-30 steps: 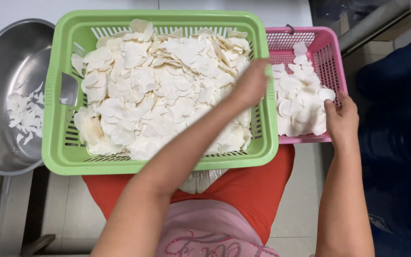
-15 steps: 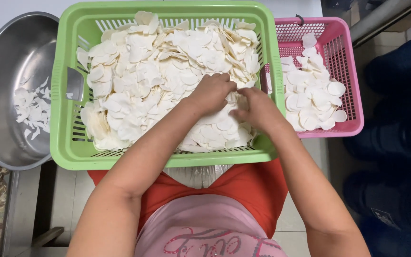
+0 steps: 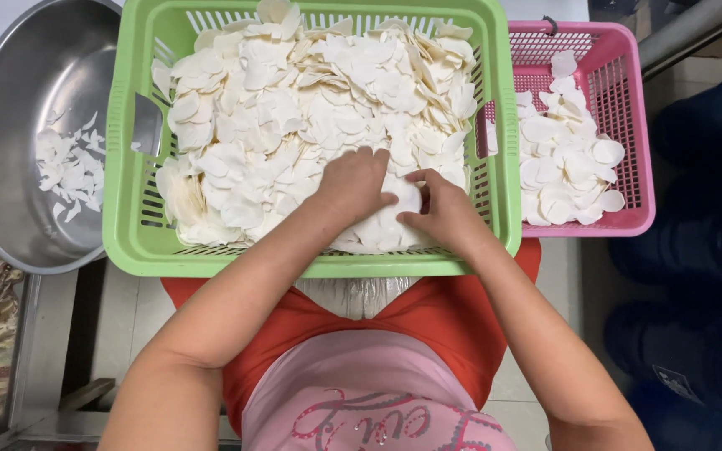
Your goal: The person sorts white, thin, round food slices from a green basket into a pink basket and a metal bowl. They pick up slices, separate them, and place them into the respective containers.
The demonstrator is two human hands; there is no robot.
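Green plastic forms the large slotted basket [image 3: 135, 234] that fills the middle of the head view, heaped almost to its rim with thin, pale white slices [image 3: 294, 108] of irregular rounded shape. Both of the person's hands are down in the near right part of that heap. The left hand [image 3: 353, 184] lies palm down on the slices, fingers curled and pointing toward the right, and its fingertips touch one rounded white slice [image 3: 403, 198] that sits between the two hands. The right hand [image 3: 444, 213] comes in from the near right corner of the basket, its thumb and fingers bent around the same slice from the other side, so the piece is pinched loosely between the two hands; how firmly either hand closes on it I cannot tell, since the fingers hide its edges. Just beside the green basket on the right, touching its wall, stands a smaller pink basket [image 3: 628, 125] with a single shallow layer of the same white slices [image 3: 566, 163]. On the left, partly under the green basket's rim, sits a wide steel bowl [image 3: 10, 150] holding a thin scatter of smaller white scraps [image 3: 64, 167]. Below the baskets the person's red shorts [image 3: 311, 326] and pink shirt [image 3: 361, 392] show, with both bare forearms reaching up from them.
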